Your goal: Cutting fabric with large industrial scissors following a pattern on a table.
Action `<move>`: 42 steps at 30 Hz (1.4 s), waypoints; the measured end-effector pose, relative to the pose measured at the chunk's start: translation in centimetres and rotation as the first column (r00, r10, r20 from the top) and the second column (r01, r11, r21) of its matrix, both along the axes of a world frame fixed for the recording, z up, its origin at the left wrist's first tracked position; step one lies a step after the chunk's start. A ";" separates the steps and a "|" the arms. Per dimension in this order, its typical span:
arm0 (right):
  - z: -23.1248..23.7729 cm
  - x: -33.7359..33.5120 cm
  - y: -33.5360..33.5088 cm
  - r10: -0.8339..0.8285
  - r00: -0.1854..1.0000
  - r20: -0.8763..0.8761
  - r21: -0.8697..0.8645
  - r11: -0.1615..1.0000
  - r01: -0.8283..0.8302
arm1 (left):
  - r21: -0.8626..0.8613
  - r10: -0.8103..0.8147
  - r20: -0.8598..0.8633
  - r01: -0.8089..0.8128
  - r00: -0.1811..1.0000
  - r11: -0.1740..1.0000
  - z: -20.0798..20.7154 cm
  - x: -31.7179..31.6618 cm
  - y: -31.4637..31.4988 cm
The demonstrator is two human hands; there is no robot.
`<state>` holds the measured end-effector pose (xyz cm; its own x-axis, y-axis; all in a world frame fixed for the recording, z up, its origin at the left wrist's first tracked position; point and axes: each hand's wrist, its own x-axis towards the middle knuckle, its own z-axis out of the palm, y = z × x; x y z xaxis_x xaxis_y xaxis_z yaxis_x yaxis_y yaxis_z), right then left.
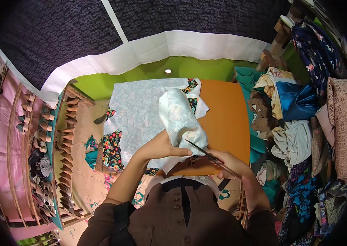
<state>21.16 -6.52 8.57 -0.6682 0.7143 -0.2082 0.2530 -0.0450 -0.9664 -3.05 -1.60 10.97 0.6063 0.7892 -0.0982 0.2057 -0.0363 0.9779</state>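
Observation:
My left hand (166, 148) grips a folded piece of pale, white-backed fabric (179, 110), its thumb pressed along the near edge and its other fingers hidden by the cloth. From the right, my right hand (231, 162) is closed round a pair of dark scissors (209, 155). Their pointed tip lies against the near part of the folded fabric, close to my left thumb. Whether the blades are apart cannot be made out. Under the bundle, a larger white-backed cloth (136, 110) covers the left of the orange table (227, 110); dark floral print (112, 145) shows at its edges.
Racks of shoe lasts (69, 139) stand at the left beside pink sheeting (11, 131). Piled fabrics (292, 139) crowd the right side. Fabric scraps (91, 151) lie on the floor left of the table. A green wall (149, 69) and dark patterned curtain (198, 18) are beyond.

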 end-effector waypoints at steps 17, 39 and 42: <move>0.1 1.2 -0.7 -0.237 0.971 0.026 -0.506 0.835 0.217 | -0.095 0.126 0.089 -0.117 0.988 0.989 -0.6 -1.0 0.5; -1.6 1.1 -0.8 -0.166 0.986 0.010 -0.319 0.934 0.160 | 0.042 0.198 -0.003 -0.198 0.980 0.979 0.1 0.0 -0.3; -1.2 0.8 -0.6 -0.164 0.986 0.031 -0.287 0.943 0.166 | 0.081 0.194 -0.034 -0.191 0.980 0.978 0.1 0.3 -0.3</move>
